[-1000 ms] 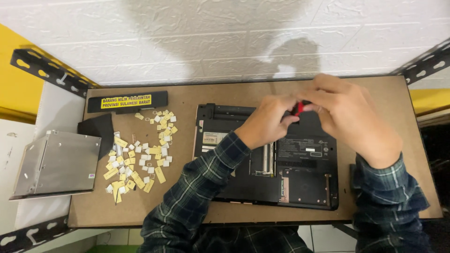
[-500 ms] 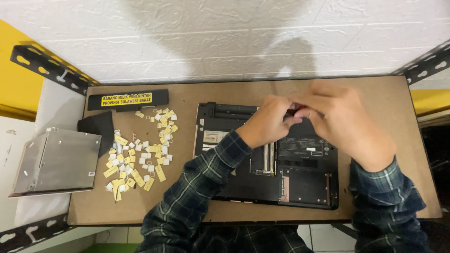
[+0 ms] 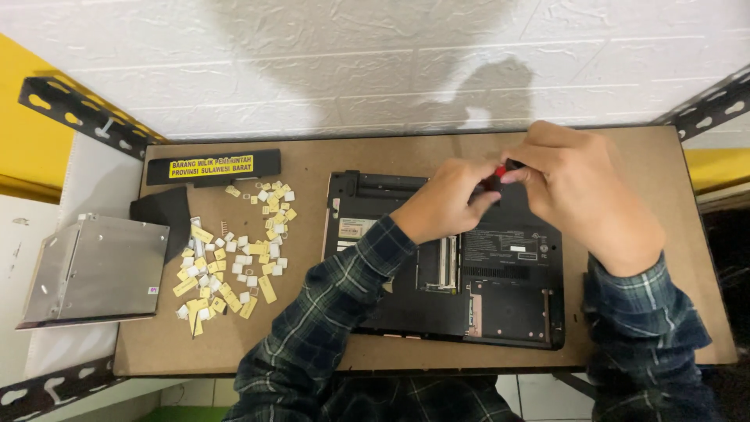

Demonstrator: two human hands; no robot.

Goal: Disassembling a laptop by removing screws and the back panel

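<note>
Both our hands pinch a small red-handled screwdriver [image 3: 498, 173] at frame centre-right: left hand [image 3: 445, 205] steadying the tip, right hand [image 3: 582, 195] clenched on the handle. It looks light, stiff and slippery, so we grip its handle; the upturned laptop base [image 3: 500, 305] seems rigid but fragile.

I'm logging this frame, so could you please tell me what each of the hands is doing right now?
Left hand: closed, pinching the red-and-black tool handle.
Right hand: closed around the same handle.
</note>
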